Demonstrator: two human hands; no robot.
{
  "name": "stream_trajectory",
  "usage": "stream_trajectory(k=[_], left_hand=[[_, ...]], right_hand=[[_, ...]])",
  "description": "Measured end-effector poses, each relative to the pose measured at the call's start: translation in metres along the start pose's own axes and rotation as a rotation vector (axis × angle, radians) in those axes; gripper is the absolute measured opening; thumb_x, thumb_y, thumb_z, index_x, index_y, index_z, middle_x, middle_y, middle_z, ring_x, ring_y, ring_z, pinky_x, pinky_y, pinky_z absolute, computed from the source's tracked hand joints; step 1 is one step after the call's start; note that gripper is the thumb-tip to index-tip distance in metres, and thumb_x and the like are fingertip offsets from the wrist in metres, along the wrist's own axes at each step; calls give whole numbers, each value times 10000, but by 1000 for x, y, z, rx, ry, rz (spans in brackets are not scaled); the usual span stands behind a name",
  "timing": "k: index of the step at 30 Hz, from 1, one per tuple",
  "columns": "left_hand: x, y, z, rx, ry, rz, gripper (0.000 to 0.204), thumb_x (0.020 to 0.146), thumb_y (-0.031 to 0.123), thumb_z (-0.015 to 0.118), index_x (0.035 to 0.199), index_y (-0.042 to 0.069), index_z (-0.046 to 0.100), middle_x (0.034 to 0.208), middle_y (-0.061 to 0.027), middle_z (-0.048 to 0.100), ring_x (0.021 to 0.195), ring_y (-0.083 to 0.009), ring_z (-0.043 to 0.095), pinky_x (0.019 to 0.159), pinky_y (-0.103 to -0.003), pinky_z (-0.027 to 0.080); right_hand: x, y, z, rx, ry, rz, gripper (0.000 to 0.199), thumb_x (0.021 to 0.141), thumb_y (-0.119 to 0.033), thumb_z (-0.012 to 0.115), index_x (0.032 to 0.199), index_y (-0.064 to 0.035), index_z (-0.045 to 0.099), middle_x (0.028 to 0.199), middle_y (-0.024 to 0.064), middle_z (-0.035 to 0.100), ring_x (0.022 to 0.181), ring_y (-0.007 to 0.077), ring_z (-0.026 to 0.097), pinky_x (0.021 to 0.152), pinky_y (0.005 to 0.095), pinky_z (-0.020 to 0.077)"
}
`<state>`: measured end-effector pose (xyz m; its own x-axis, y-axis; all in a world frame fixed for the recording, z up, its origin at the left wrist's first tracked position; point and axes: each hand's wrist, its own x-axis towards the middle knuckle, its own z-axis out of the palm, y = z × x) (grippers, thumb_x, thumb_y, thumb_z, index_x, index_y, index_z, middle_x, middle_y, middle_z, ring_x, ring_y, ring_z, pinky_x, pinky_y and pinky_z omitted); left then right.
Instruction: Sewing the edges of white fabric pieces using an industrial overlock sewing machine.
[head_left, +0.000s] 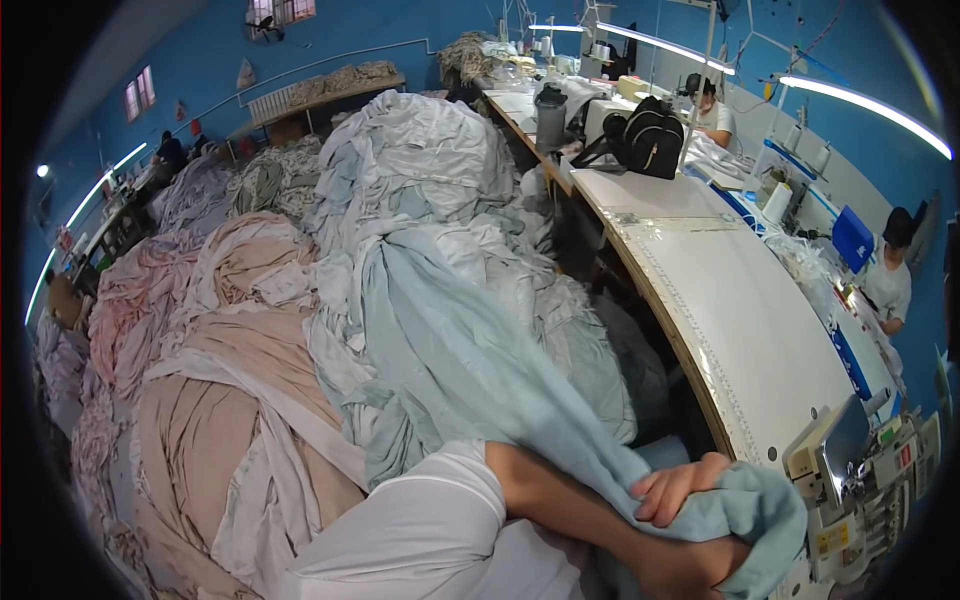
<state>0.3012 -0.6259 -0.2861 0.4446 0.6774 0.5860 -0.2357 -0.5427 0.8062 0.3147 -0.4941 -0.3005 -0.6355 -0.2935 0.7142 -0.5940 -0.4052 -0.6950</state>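
Note:
A long light blue-green cloth (pixel 470 350) stretches from the fabric heap down to my hands at the lower right. Fingers of my right hand (pixel 680 490) are curled over its bunched end, fingertips pointing left; the rest of that hand is behind the fabric. My left forearm, in a white sleeve, crosses below the stretched cloth. At its end my left hand (pixel 695 568) touches the hanging fold, which covers its fingers, so their grip does not show. Close to the right of both hands stands a sewing machine (pixel 835 455) on the white worktable (pixel 700 270).
Heaped pale grey fabric (pixel 420 150) and pinkish-brown fabric (pixel 210 430) fill the left and middle. A black backpack (pixel 650 140) and grey bottle (pixel 550 118) stand on the table's far part. Two people (pixel 885 280) sit at machines along the right; others are far left.

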Motion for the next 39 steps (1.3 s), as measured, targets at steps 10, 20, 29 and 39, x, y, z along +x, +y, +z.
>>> stream_trajectory(k=[10, 20, 29, 39], left_hand=[[-137, 23, -103, 1085, 319, -102, 1195, 423, 345, 885, 1413, 88, 267, 1467, -190, 257, 1357, -383, 245, 1060, -601, 151], [-298, -9, -248, 1754, 1080, -813, 577, 746, 292, 623, 1269, 88, 488, 1240, -163, 535, 1171, -320, 490, 977, -477, 352], [2, -104, -144, 482, 1, -182, 387, 708, 275, 643, 1018, 47, 605, 1010, -188, 640, 946, -364, 605, 811, -377, 476], [-101, -69, -354, 1027, 542, -554, 315, 716, 201, 680, 1013, 96, 675, 1002, -155, 666, 931, -293, 634, 831, -363, 487]], right_hand=[[59, 8, -42, -356, 53, -178, 232, 886, -306, 498, 884, -75, 519, 871, 118, 582, 764, 247, 573, 682, 410, 458], [88, -10, -56, -756, 135, -283, 216, 856, -287, 526, 855, -72, 546, 836, 113, 604, 727, 242, 595, 638, 398, 470], [87, -39, -58, -1227, 270, -330, 202, 828, -270, 553, 830, -69, 570, 804, 108, 624, 693, 239, 615, 599, 387, 481], [103, -71, -42, -1833, 381, -353, 186, 798, -251, 581, 801, -66, 597, 768, 103, 647, 656, 234, 637, 555, 374, 492]])
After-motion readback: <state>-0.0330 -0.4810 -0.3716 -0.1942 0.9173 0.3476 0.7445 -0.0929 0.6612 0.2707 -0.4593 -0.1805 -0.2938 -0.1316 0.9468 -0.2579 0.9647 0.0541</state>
